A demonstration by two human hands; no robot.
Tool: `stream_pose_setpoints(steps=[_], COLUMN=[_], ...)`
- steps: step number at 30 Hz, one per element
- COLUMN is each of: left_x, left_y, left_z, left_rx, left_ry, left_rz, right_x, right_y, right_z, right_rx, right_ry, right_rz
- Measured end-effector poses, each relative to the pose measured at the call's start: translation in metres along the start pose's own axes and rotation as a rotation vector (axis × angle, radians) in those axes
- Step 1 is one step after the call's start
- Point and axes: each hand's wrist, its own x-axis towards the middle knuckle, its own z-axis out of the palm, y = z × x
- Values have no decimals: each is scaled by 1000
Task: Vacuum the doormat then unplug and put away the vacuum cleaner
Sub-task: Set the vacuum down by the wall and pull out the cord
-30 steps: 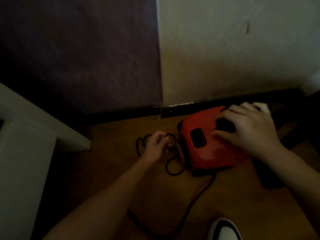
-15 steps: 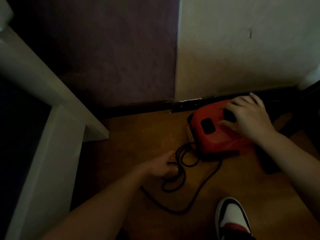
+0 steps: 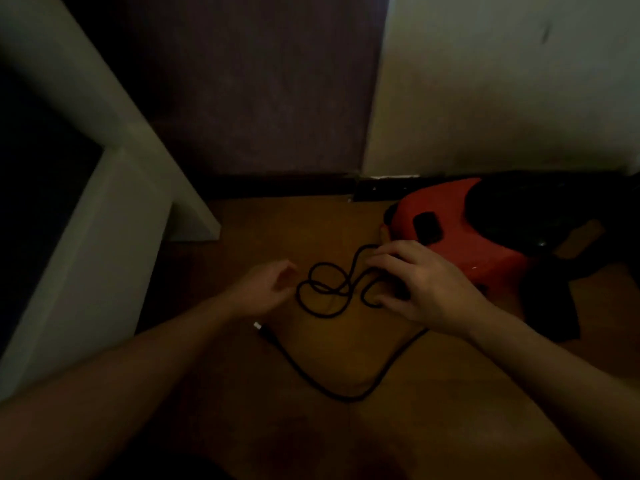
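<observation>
A brown wooden floor [image 3: 450,393] fills the dim view, and a white boxy piece of furniture [image 3: 104,209] stands along its left edge. The red plastic vacuum cleaner [image 3: 485,251] sits at the floor's far edge, right of the middle, close against the dark skirting board. The right hand [image 3: 426,289] hovers just beside the vacuum's near left corner, its grip wide, with spread fingertips resting on the loops of the thin black power cord [image 3: 348,399]. The left hand [image 3: 263,289] hangs near those loops, its grip loosely curled and holding nothing. The cord's dark plug [image 3: 260,328] lies unplugged on the floor beneath the left wrist.
</observation>
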Motion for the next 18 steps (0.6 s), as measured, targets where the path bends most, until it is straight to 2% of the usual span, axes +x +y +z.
stream_pose_setpoints(steps=[2, 5, 10, 13, 15, 18], left_x=[-14, -39, -68, -72, -75, -82], left_y=[-25, -48, -62, -70, -70, -58], left_z=[12, 34, 62, 74, 76, 56], left_rx=[101, 113, 188, 237, 265, 147], left_ry=[21, 42, -37, 16, -9, -20], left_rz=[-56, -144, -49, -98, -128, -67], right_x=[1, -2, 1, 0, -1, 1], right_y=[-1, -4, -11, -22, -29, -38], right_z=[19, 39, 69, 81, 86, 88], right_rx=[66, 155, 245, 276, 259, 227], right_ry=[-16, -76, -156, -214, -273, -300], right_rz=[-13, 7, -1, -6, -35, -71])
